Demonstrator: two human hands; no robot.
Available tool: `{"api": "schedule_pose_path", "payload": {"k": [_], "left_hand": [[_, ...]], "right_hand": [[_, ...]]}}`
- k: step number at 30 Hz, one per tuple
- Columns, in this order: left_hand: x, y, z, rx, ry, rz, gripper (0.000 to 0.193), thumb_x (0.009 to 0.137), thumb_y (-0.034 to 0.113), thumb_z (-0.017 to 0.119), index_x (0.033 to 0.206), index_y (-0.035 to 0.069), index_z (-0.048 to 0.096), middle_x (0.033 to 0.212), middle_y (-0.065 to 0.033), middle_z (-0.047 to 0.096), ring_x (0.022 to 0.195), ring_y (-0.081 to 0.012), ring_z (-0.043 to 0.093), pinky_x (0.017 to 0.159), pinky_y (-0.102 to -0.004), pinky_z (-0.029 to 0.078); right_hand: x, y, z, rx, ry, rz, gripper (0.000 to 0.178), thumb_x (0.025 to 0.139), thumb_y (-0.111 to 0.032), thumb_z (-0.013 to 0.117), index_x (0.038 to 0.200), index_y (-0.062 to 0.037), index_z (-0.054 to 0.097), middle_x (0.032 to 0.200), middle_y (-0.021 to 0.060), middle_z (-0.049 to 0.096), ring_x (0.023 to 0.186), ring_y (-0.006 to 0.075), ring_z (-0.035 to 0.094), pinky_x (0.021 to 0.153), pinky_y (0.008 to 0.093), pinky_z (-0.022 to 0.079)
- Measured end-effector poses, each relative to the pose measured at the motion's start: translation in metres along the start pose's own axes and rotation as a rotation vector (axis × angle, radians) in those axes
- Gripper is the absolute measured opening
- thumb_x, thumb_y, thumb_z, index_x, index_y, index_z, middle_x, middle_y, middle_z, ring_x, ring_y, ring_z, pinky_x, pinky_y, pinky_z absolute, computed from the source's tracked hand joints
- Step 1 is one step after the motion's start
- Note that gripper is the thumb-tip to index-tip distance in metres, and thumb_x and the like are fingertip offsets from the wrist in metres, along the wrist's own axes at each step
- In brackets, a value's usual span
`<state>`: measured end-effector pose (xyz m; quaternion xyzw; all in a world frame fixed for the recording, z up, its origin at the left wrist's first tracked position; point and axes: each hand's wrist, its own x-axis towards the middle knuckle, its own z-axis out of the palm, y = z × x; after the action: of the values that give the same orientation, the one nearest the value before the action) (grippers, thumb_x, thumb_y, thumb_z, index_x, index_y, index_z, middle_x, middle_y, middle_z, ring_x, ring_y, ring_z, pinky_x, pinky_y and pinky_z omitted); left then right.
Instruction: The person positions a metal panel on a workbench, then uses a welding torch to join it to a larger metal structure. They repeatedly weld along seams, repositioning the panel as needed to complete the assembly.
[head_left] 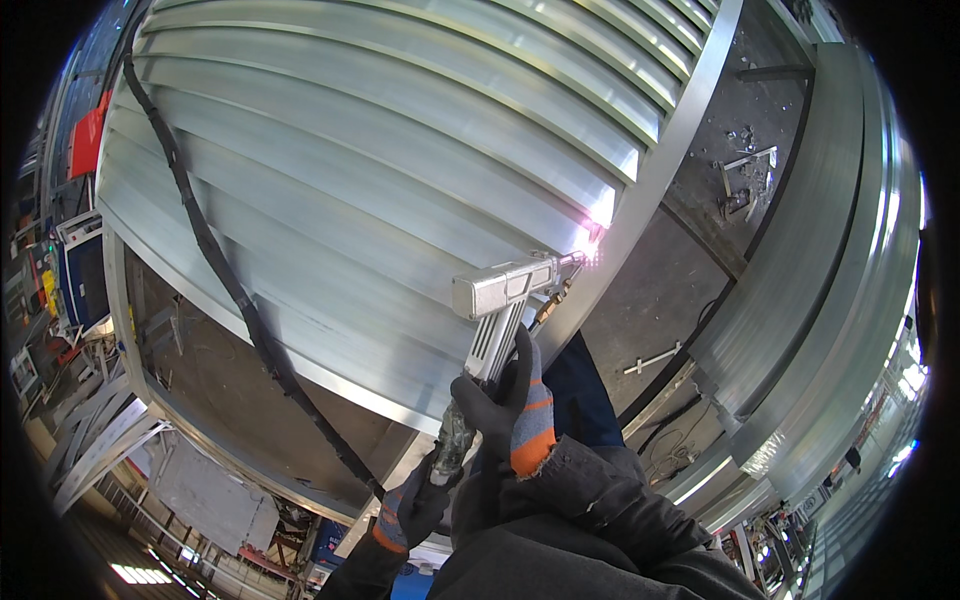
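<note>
My right hand (515, 400), in a grey, black and orange glove, is wrapped round the ribbed grip of a silver handheld laser welding gun (505, 288). Lower down, my left hand (418, 508), in a matching glove, closes on the taped lower end of the same gun. The gun's nozzle points up and right. At its tip a bright pink-white weld spot (590, 238) glows where a slat end meets the side bar (640, 210) of a slatted aluminium panel (330, 240). A small brass fitting (550, 303) sits beside the nozzle.
A thick black cable (225, 275) crosses the panel's left side and drops toward my left hand. Long aluminium profiles (800, 270) are stacked at the right. Metal offcuts (745, 175) lie on the floor between. A frame with a grey sheet (215, 500) is at lower left.
</note>
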<state>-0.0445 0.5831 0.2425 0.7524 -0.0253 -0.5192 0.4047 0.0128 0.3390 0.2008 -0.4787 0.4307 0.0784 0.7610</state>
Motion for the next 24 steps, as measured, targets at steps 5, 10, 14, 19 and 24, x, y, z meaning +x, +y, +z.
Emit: {"api": "schedule_pose_path", "payload": {"k": [5,10,14,19,24], "left_hand": [[-0.003,-0.011,0.003,-0.048,0.013,-0.015,0.073,0.082,0.007,0.068,0.149,0.002,0.038,0.089,-0.0134,0.073,0.077,-0.0254,0.073,0.068,-0.0353,0.056],[-0.005,-0.002,-0.001,-0.004,-0.003,-0.015,0.073,0.082,0.007,0.068,0.149,0.001,0.038,0.091,-0.0142,0.073,0.081,-0.0273,0.073,0.070,-0.0359,0.056],[-0.007,0.006,-0.004,0.058,-0.005,-0.039,0.072,0.083,0.007,0.067,0.148,0.000,0.039,0.093,-0.0145,0.073,0.083,-0.0289,0.073,0.072,-0.0366,0.056],[-0.008,0.003,-0.005,0.019,-0.025,-0.081,0.072,0.082,0.006,0.067,0.148,0.000,0.039,0.092,-0.0149,0.073,0.082,-0.0286,0.073,0.072,-0.0364,0.056],[-0.013,-0.001,-0.006,0.101,-0.042,-0.083,0.073,0.082,0.005,0.067,0.149,0.001,0.037,0.088,-0.0147,0.072,0.077,-0.0276,0.072,0.069,-0.0365,0.055]], "right_hand": [[-0.003,0.008,0.001,-0.024,0.009,-0.011,0.094,0.084,-0.001,0.070,0.152,0.0002,0.007,0.104,0.0129,0.058,0.082,0.0143,0.061,0.069,0.0298,0.056],[-0.006,0.013,0.004,0.022,0.021,-0.027,0.094,0.084,-0.001,0.071,0.152,0.0003,0.007,0.104,0.0130,0.058,0.081,0.0145,0.062,0.068,0.0300,0.056],[-0.008,0.014,0.005,0.103,-0.003,0.015,0.093,0.083,0.000,0.070,0.152,-0.0003,0.008,0.105,0.0136,0.058,0.082,0.0154,0.062,0.069,0.0308,0.056],[-0.010,0.016,0.008,0.089,0.002,0.003,0.094,0.082,0.001,0.070,0.152,-0.0008,0.007,0.110,0.0158,0.056,0.086,0.0179,0.064,0.072,0.0326,0.057],[-0.015,0.023,0.009,0.125,0.016,0.041,0.096,0.082,0.000,0.071,0.152,-0.0006,0.006,0.115,0.0176,0.055,0.091,0.0197,0.063,0.076,0.0336,0.058]]}}
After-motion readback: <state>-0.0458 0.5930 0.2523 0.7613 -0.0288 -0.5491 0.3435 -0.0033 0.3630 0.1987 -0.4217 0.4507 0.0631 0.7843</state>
